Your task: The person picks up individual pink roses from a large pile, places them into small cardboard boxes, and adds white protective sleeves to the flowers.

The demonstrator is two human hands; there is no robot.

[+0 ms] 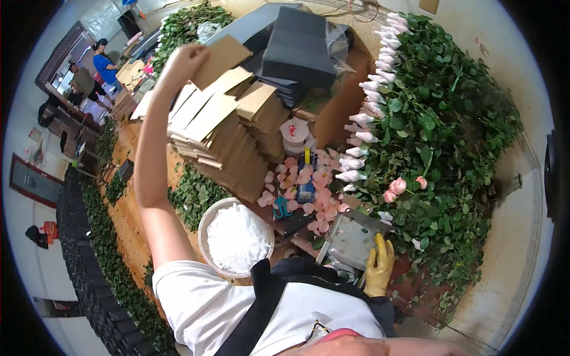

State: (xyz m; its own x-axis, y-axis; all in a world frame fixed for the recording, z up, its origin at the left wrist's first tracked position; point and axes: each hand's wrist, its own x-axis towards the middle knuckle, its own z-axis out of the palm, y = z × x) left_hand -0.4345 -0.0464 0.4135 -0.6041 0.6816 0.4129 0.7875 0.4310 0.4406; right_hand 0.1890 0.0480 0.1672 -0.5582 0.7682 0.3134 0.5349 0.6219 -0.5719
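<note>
My left hand (pixel 191 59) is raised at arm's length, its fingers closed on the edge of a brown cardboard sheet (pixel 224 58). Below that sheet stand stacks of cardboard sheets (pixel 208 126). My right hand (pixel 380 268), in a yellow glove, rests with fingers stretched out at the right edge of a grey metal tray (pixel 355 238). Right of the tray lies a large heap of leafy rose stems (pixel 448 113), many buds wrapped in white sleeves (pixel 369 137). A few bare pink roses (pixel 396 186) sit near the heap's front.
A round tub (pixel 201 234) of white foam sleeves stands near my left side. Loose pink petals (pixel 322 178), a blue-and-yellow tool (pixel 306 188) and blue-handled scissors (pixel 281 207) lie mid-table. Dark boxes (pixel 300 50) stand behind. Two people (pixel 105 66) are at the far left.
</note>
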